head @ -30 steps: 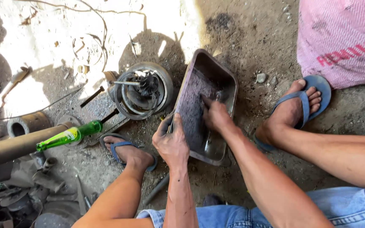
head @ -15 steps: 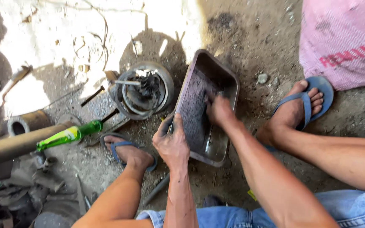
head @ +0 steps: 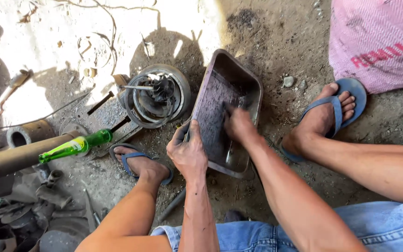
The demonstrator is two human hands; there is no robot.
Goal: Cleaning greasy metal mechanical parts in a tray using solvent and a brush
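Both forearms reach forward and down, left hand (head: 190, 154) curled in a grip with knuckles up, right hand (head: 239, 125) pressed down, fingers bunched together.

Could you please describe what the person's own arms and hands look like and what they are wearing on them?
Both arms are bare to the edge of the picture, with no sleeves, gloves, watch or rings in view. The left hand and right hand are smudged with dark grime. Lower down, the person wears blue denim shorts and blue flip-flops.
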